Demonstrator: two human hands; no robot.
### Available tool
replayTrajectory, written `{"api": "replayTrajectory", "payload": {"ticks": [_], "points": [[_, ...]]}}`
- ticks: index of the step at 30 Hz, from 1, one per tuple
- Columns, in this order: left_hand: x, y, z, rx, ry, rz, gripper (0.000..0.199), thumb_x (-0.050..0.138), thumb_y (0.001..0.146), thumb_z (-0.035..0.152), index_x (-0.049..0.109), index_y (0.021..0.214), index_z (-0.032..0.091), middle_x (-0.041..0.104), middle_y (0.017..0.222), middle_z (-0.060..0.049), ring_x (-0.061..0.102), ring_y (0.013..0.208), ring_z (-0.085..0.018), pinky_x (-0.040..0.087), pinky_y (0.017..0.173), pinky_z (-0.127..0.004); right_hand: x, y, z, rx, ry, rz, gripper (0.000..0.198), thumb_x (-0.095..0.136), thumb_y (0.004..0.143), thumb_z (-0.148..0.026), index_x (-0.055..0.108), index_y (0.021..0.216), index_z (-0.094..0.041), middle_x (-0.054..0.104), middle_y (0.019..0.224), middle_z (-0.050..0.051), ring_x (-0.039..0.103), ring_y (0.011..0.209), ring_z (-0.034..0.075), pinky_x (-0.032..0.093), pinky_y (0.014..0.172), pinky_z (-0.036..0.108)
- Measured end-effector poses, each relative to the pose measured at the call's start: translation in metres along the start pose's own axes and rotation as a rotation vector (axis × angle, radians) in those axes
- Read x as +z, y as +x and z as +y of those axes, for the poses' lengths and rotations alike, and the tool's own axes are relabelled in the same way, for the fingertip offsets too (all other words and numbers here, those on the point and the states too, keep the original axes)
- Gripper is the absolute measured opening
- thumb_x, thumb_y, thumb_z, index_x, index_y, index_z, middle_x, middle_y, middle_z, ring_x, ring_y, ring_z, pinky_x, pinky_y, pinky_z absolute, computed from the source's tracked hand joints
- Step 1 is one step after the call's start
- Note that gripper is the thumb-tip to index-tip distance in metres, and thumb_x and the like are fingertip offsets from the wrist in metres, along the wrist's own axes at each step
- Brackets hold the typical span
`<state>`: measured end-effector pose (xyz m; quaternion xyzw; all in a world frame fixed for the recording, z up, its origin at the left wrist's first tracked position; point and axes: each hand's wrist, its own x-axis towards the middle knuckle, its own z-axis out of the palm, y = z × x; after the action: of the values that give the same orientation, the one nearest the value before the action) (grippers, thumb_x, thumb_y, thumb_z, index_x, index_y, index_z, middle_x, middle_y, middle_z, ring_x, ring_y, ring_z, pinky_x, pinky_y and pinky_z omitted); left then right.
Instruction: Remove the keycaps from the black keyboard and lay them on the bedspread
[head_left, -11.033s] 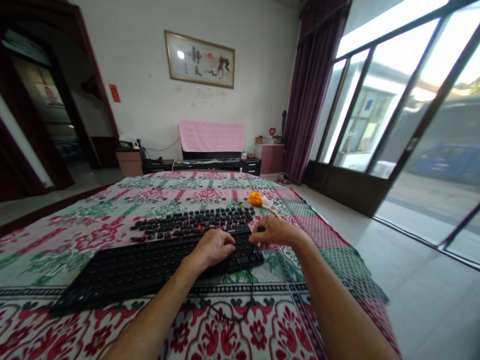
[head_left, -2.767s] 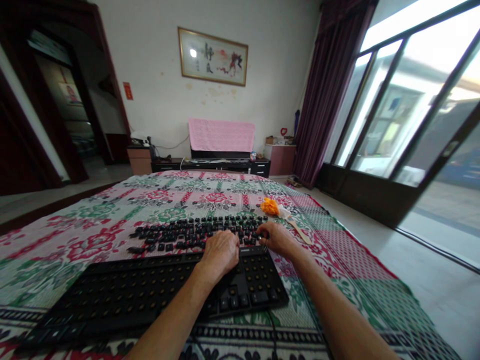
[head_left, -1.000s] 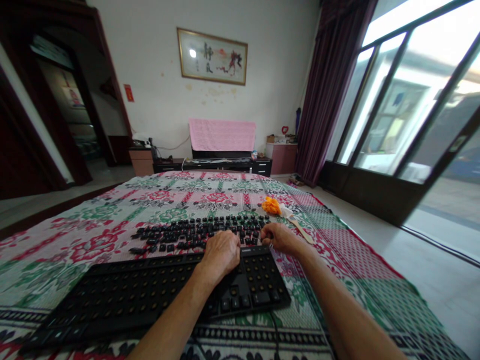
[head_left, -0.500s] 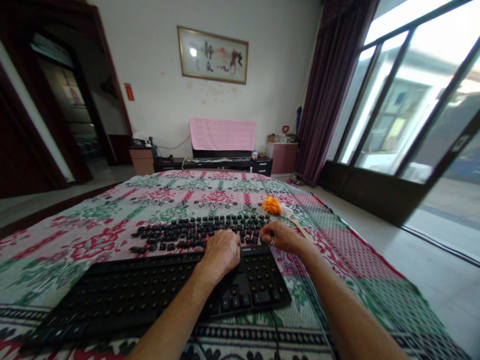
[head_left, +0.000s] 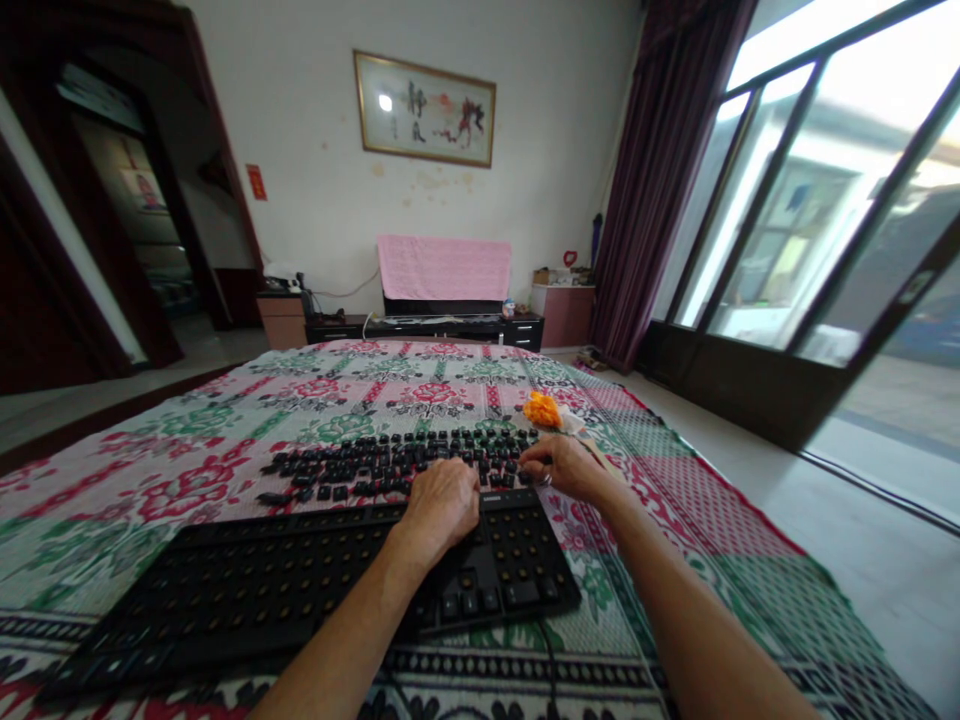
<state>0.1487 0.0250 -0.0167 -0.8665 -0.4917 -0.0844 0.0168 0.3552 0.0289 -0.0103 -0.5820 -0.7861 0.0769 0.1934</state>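
Observation:
A black keyboard (head_left: 247, 570) lies on the patterned cloth, most of its keys stripped to bare stems. A few keycaps (head_left: 480, 600) remain along its lower rows. My left hand (head_left: 442, 500) is closed over the keyboard's back edge, its fingertips hidden beneath the knuckles. Behind the keyboard, loose black keycaps (head_left: 360, 465) lie in several rough rows. At their right end my right hand (head_left: 566, 468) is low, thumb and fingers pinched together at a small dark keycap, which is partly hidden. A ring shows on that hand.
An orange ruffled thing (head_left: 541, 409) with a white part and a pale handle lies beyond my right hand. The flowered cloth (head_left: 202, 420) covers the table. A cable (head_left: 551, 665) runs from the keyboard's front. A cabinet with a pink cloth (head_left: 444, 268) stands by the far wall.
My right hand has shifted very slightly up and its fingers have moved a little among the keycaps. My left hand stays on the keyboard.

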Motion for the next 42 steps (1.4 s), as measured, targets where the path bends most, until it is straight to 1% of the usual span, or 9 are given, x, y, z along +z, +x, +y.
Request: {"api": "replayTrajectory", "payload": {"ticks": [8, 13, 18, 24, 28, 32, 34, 37, 42], "points": [[-0.003, -0.001, 0.001, -0.02, -0.016, -0.029, 0.029, 0.04, 0.078, 0.025, 0.068, 0.082, 0.021, 0.066, 0.086, -0.009, 0.06, 0.085, -0.021, 0.046, 0.075, -0.031, 0.005, -0.003, 0.035, 0.252, -0.139, -0.045, 0.019, 0.052, 0.069, -0.025, 0.07, 0.066, -0.018, 0.061, 0.056, 0.001, 0.052, 0.057, 0.011, 0.034, 0.053, 0.02], [-0.002, -0.001, 0.0, -0.011, -0.018, -0.017, 0.029, 0.04, 0.078, 0.025, 0.069, 0.081, 0.021, 0.067, 0.085, -0.009, 0.061, 0.084, -0.021, 0.046, 0.075, -0.031, 0.012, -0.003, 0.04, 0.276, -0.123, -0.081, 0.018, 0.054, 0.069, -0.026, 0.069, 0.066, -0.017, 0.06, 0.056, 0.001, 0.05, 0.055, 0.01, 0.033, 0.051, 0.019], [-0.005, 0.0, 0.0, -0.035, -0.061, -0.031, 0.028, 0.043, 0.076, 0.025, 0.07, 0.083, 0.022, 0.068, 0.087, -0.008, 0.061, 0.085, -0.02, 0.045, 0.077, -0.03, 0.01, -0.001, 0.043, 0.256, -0.133, -0.031, 0.02, 0.053, 0.07, -0.03, 0.069, 0.071, -0.019, 0.06, 0.057, 0.001, 0.049, 0.054, 0.01, 0.032, 0.052, 0.021], [-0.025, 0.002, -0.011, -0.014, -0.124, -0.026, 0.03, 0.043, 0.073, 0.022, 0.071, 0.083, 0.024, 0.07, 0.085, -0.004, 0.061, 0.084, -0.018, 0.042, 0.076, -0.026, 0.007, -0.007, 0.03, 0.209, -0.148, 0.029, 0.02, 0.05, 0.072, -0.027, 0.067, 0.067, -0.018, 0.06, 0.059, 0.001, 0.05, 0.056, 0.01, 0.032, 0.054, 0.021], [-0.053, -0.012, -0.047, -0.061, -0.136, 0.015, 0.028, 0.045, 0.072, 0.027, 0.071, 0.079, 0.022, 0.069, 0.073, -0.002, 0.061, 0.073, -0.016, 0.04, 0.066, -0.023, 0.001, -0.023, 0.007, 0.237, -0.153, -0.01, 0.019, 0.05, 0.071, -0.026, 0.065, 0.064, -0.017, 0.06, 0.058, 0.001, 0.05, 0.055, 0.01, 0.03, 0.052, 0.02], [-0.071, -0.052, -0.104, -0.352, -0.095, 0.057, 0.028, 0.044, 0.072, 0.032, 0.07, 0.076, 0.02, 0.066, 0.065, 0.001, 0.059, 0.066, -0.015, 0.036, 0.057, -0.021, -0.005, -0.038, -0.013, 0.341, -0.201, -0.064, 0.026, 0.051, 0.072, -0.033, 0.064, 0.058, -0.016, 0.057, 0.052, 0.002, 0.048, 0.049, 0.011, 0.026, 0.047, 0.022], [-0.073, -0.076, -0.133, -0.443, -0.095, 0.018, 0.029, 0.043, 0.073, 0.033, 0.069, 0.074, 0.021, 0.066, 0.064, 0.002, 0.059, 0.066, -0.014, 0.036, 0.057, -0.02, -0.005, -0.041, -0.02, 0.359, -0.197, -0.071, 0.03, 0.049, 0.074, -0.038, 0.065, 0.058, -0.017, 0.058, 0.054, 0.003, 0.048, 0.049, 0.012, 0.025, 0.046, 0.023], [-0.07, -0.106, -0.168, -0.608, -0.053, 0.049, 0.028, 0.042, 0.075, 0.034, 0.069, 0.079, 0.025, 0.069, 0.077, 0.002, 0.06, 0.077, -0.016, 0.039, 0.063, -0.02, 0.0, -0.041, -0.028, 0.33, -0.174, -0.094, 0.037, 0.045, 0.077, -0.041, 0.063, 0.056, -0.016, 0.058, 0.054, 0.006, 0.05, 0.05, 0.013, 0.026, 0.047, 0.024], [-0.054, -0.132, -0.206, -0.771, -0.012, 0.035, 0.03, 0.041, 0.075, 0.033, 0.069, 0.082, 0.025, 0.069, 0.089, -0.004, 0.062, 0.084, -0.021, 0.043, 0.067, -0.025, 0.008, -0.037, -0.03, 0.364, -0.194, -0.114, 0.034, 0.046, 0.077, -0.041, 0.066, 0.062, -0.017, 0.062, 0.062, 0.008, 0.055, 0.057, 0.016, 0.028, 0.05, 0.025]]}}
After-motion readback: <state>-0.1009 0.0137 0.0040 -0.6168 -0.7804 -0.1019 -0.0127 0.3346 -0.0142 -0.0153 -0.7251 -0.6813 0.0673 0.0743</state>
